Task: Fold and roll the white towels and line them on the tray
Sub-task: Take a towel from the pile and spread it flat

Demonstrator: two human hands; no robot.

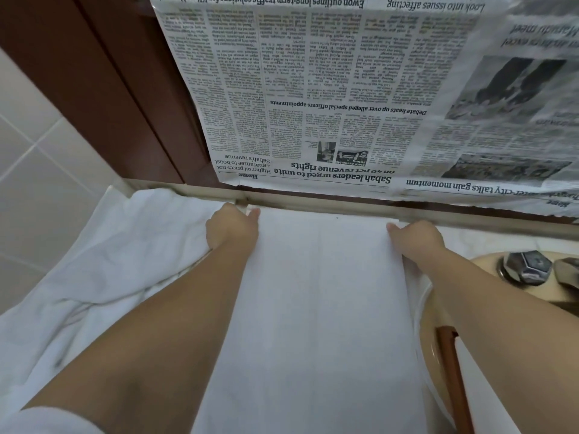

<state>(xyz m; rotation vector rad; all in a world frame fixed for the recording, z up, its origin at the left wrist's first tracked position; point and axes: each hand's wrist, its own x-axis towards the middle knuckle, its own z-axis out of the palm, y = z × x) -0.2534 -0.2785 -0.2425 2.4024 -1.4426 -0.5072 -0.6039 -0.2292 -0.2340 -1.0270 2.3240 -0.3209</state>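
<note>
I have the white towel point(319, 308) spread flat on the counter, my left hand point(233, 228) pinching its far left corner and my right hand point(418, 239) curled on the far right corner. Just right of that grip the cloth overhangs the basin point(438, 339), so it could slide in. Left of my grip, the crumpled towels point(103, 261) could snag the fold.
</note>
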